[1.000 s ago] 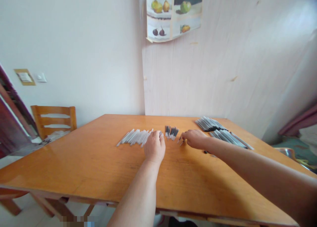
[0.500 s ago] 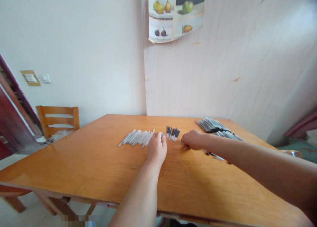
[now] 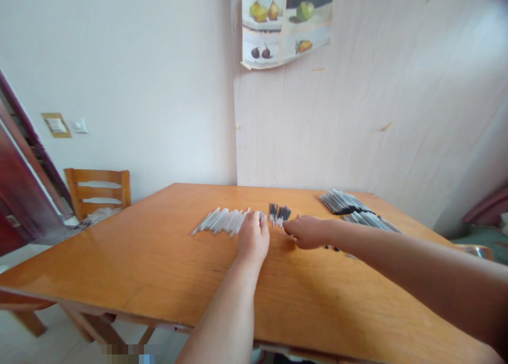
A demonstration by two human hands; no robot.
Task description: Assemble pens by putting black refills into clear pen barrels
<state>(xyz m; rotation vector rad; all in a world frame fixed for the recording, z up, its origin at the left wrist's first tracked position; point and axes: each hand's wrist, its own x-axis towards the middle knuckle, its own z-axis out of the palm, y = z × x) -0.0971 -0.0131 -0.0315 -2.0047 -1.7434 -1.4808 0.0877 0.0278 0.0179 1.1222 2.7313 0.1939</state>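
Two hands, left hand and right hand, flank one dark-tipped bundle.

We log open wood across the near half of the surface, from the front edge up to both forearms; a hand could pass freely there, left and centre. Farther back, 3 groups sit in a line: the row of white tubes at left, the small cluster of dark-tipped pieces in the middle, the stack of grey sticks at right. Our left hand fills the gap between tubes and cluster; our right hand lies just right of the cluster. Behind the groups a bare strip runs to the wall. The chair stands off the far left corner.
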